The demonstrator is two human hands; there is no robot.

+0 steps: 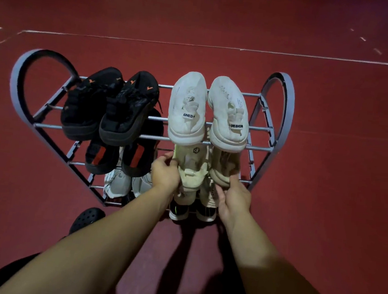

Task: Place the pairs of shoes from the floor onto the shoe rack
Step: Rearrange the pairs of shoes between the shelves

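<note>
Left hand (165,173) and right hand (232,198) each pinch a soft, light cream shoe (192,170) by its heel at the rack's (277,102) five o'clock.

A single wide-angle camera sits on the person's head, looking forward and steeply down from above and behind the two forearms. It faces the front of the shoe rack (279,88), which fills the middle of the frame at close range, with the red floor (338,184) stretching away beyond. No second view shares the scene; straight lines bow near the edges.
</note>
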